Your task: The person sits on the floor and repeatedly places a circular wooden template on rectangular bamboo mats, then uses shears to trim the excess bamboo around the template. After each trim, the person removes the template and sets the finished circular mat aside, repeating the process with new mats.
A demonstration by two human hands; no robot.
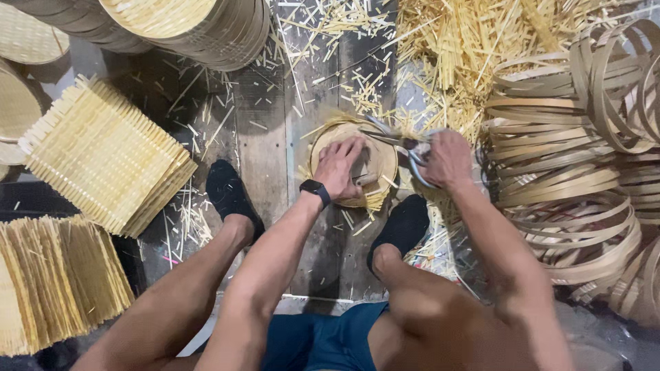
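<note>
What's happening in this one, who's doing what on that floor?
A seated person presses the left hand flat on a round woven bamboo mat lying on the wooden floor between their feet. The right hand grips large scissors at the mat's far edge, blades open around the protruding strips. Offcuts litter the floor ahead, bent bamboo hoops pile up on the right, and square woven mats are stacked on the left.
</note>
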